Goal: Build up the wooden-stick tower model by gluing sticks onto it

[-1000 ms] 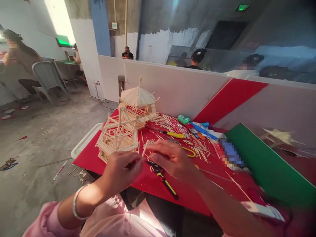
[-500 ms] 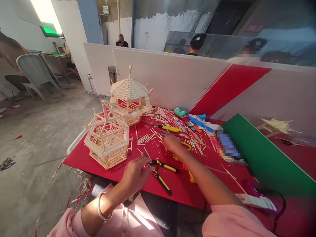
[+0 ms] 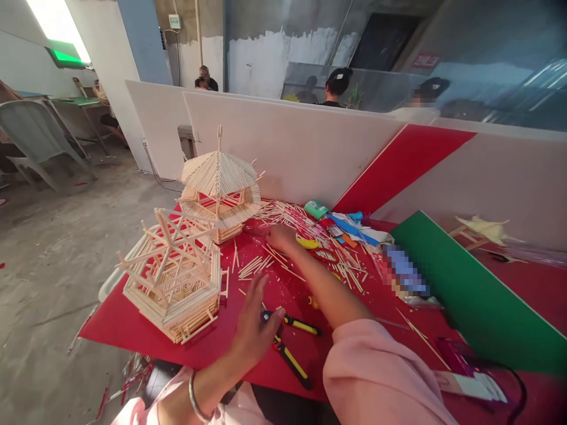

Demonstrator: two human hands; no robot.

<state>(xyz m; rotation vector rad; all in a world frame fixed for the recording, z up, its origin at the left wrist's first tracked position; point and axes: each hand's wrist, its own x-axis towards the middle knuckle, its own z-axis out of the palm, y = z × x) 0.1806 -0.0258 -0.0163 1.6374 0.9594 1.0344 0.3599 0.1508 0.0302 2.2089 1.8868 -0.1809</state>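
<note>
My left hand (image 3: 256,327) is open, thumb and fingers apart, over the head of the pliers with black-and-yellow handles (image 3: 293,361). Farther forward, my right hand (image 3: 282,239) is closed beside a pile of thin wooden sticks (image 3: 286,213); what its fingers hold, if anything, is hidden. A yellow handle (image 3: 308,242) shows just right of that hand. Between my hands lies a small group of cut sticks (image 3: 256,267). To the left stands an open six-sided stick frame (image 3: 177,289), and behind it a roofed stick pavilion (image 3: 220,189).
A red tabletop (image 3: 108,321) bears everything. At the back right are a green roll (image 3: 316,209) and blue strips (image 3: 357,227). A green board (image 3: 473,301) leans at the right. White panels (image 3: 283,141) border the table's far side; people sit beyond them.
My right hand has moved left and forward over the sticks. My left hand has opened, its fingers spreading above the pliers. The view has shifted, bringing the stick models lower left.
</note>
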